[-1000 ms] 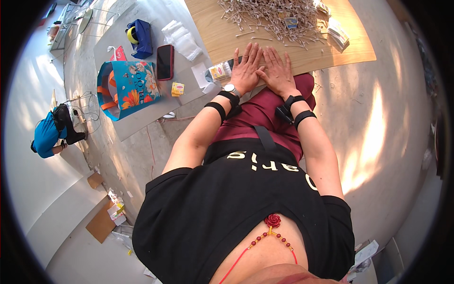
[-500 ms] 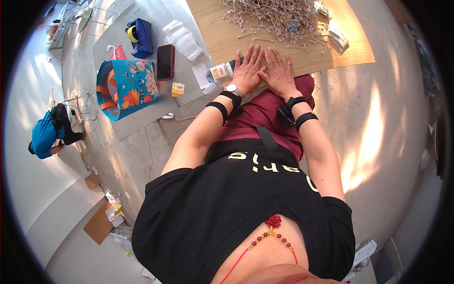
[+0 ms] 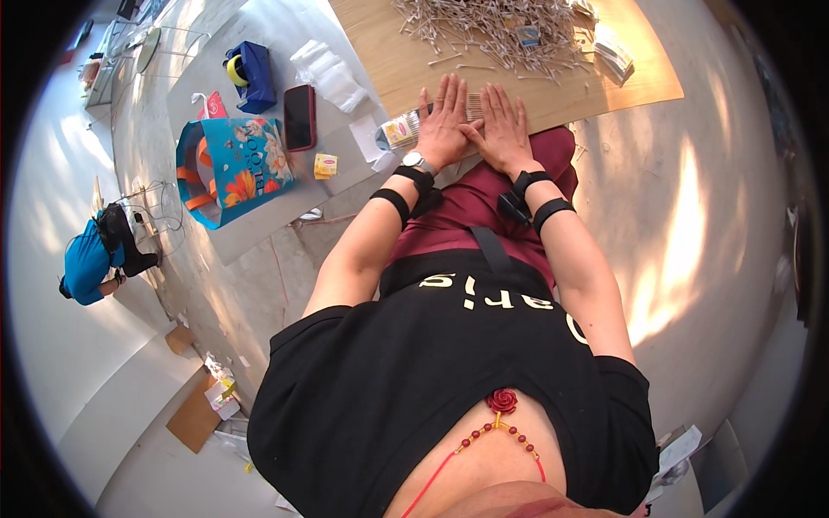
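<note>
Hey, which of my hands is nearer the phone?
Left. Your left hand is apart from the phone, to its right; your right hand is farther right, beyond the left one.

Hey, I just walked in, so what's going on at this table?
A person has both hands open, palms down, at the near edge of the wooden table. A row of swabs shows between the left hand and right hand; what lies under the palms is hidden. A pack of swabs lies just left of the left hand. Beyond the hands is a loose pile of swabs.
</note>
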Demonstrator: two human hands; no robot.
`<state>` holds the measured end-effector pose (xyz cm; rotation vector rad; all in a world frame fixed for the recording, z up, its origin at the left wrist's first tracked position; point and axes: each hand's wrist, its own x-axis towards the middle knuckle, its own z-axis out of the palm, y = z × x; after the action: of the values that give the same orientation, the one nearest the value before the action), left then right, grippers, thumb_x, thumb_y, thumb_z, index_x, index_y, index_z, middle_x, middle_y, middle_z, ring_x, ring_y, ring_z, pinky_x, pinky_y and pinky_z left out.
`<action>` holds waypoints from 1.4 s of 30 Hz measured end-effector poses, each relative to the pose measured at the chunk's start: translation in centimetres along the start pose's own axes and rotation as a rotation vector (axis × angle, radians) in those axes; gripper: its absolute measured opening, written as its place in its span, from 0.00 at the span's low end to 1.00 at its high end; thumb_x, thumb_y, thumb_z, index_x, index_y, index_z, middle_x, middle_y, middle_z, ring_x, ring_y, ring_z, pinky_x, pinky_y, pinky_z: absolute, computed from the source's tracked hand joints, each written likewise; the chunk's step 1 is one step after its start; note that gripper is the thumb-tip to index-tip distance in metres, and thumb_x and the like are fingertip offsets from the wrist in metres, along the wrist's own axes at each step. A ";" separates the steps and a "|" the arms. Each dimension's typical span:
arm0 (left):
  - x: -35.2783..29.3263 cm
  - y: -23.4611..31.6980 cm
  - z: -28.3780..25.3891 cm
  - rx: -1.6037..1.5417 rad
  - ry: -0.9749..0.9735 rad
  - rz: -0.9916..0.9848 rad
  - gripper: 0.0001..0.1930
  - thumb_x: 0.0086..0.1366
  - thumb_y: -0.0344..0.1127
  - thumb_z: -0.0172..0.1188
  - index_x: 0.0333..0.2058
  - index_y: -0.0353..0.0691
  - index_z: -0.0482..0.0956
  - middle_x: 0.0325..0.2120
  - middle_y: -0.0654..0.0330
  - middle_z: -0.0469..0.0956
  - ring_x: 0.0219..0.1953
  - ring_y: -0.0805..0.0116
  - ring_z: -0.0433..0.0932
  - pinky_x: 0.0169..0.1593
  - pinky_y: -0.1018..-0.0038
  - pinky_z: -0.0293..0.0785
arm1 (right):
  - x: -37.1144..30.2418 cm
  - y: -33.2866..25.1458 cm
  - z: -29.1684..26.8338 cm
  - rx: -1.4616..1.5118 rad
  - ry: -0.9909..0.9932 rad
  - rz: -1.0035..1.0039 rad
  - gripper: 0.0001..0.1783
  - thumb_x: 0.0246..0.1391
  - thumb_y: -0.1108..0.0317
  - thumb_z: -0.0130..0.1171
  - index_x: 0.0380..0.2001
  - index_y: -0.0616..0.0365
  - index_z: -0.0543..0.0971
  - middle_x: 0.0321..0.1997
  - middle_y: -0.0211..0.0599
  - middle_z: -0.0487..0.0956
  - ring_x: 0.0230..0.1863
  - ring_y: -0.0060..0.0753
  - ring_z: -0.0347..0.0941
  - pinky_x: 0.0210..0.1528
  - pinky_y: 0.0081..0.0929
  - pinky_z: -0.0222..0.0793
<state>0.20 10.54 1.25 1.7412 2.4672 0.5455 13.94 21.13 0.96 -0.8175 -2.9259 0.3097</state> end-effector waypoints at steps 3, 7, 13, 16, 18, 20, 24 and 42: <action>-0.2 -0.1 -1.2 0.028 -0.012 -0.007 0.49 0.71 0.68 0.51 0.77 0.37 0.53 0.80 0.46 0.45 0.83 0.54 0.35 0.79 0.44 0.23 | 0.1 -0.2 -0.4 0.017 -0.030 0.008 0.58 0.66 0.20 0.32 0.81 0.55 0.49 0.87 0.38 0.44 0.87 0.33 0.27 0.83 0.53 0.16; 0.3 0.1 -2.4 0.046 0.049 0.007 0.48 0.66 0.65 0.61 0.74 0.36 0.61 0.78 0.44 0.51 0.82 0.51 0.41 0.79 0.45 0.27 | 0.1 0.0 -0.2 0.038 0.017 -0.005 0.58 0.65 0.19 0.32 0.81 0.55 0.49 0.87 0.38 0.44 0.87 0.33 0.27 0.84 0.53 0.16; -0.3 -0.2 -3.3 -0.211 0.166 0.018 0.21 0.58 0.42 0.73 0.51 0.48 0.83 0.58 0.56 0.75 0.66 0.50 0.68 0.71 0.51 0.52 | 0.1 -0.2 -0.6 0.007 -0.024 0.003 0.58 0.65 0.20 0.32 0.81 0.55 0.48 0.87 0.37 0.43 0.87 0.33 0.27 0.84 0.53 0.17; 0.0 -0.9 -3.6 -0.224 0.232 0.048 0.12 0.60 0.36 0.70 0.44 0.52 0.86 0.49 0.61 0.77 0.58 0.54 0.71 0.66 0.54 0.57 | 0.1 -0.3 -0.6 -0.038 -0.016 0.002 0.58 0.66 0.20 0.32 0.81 0.55 0.47 0.87 0.37 0.43 0.87 0.33 0.27 0.84 0.52 0.17; 0.4 -1.1 -3.9 -0.225 0.227 0.083 0.10 0.61 0.35 0.68 0.42 0.53 0.87 0.47 0.62 0.77 0.56 0.55 0.72 0.65 0.55 0.57 | -0.1 -0.3 -0.4 -0.035 0.006 -0.003 0.58 0.66 0.21 0.32 0.81 0.55 0.47 0.87 0.37 0.43 0.87 0.33 0.27 0.84 0.52 0.17; 0.9 -1.1 -4.3 -0.212 0.207 0.120 0.09 0.62 0.34 0.67 0.41 0.53 0.87 0.45 0.63 0.77 0.55 0.56 0.73 0.65 0.55 0.58 | -0.1 -0.2 -0.5 0.000 0.030 -0.013 0.57 0.66 0.21 0.33 0.81 0.56 0.47 0.87 0.36 0.43 0.87 0.32 0.27 0.84 0.52 0.17; 1.6 -1.2 -4.4 -0.139 0.169 0.202 0.07 0.61 0.34 0.66 0.38 0.53 0.87 0.43 0.63 0.77 0.54 0.58 0.74 0.65 0.55 0.58 | 0.1 -0.5 -0.9 -0.046 -0.014 0.005 0.56 0.67 0.22 0.34 0.81 0.55 0.48 0.87 0.36 0.43 0.87 0.32 0.27 0.84 0.52 0.17; 2.3 -1.5 -4.9 -0.071 0.107 0.098 0.09 0.57 0.40 0.71 0.36 0.50 0.85 0.46 0.63 0.78 0.58 0.58 0.72 0.66 0.51 0.54 | 0.0 -0.6 -1.1 -0.065 -0.036 0.006 0.56 0.67 0.23 0.35 0.81 0.55 0.47 0.87 0.36 0.43 0.87 0.33 0.28 0.84 0.51 0.17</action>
<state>-3.23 11.08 5.70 1.8596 2.4078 0.7439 13.81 20.85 2.18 -0.8387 -2.9823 0.2330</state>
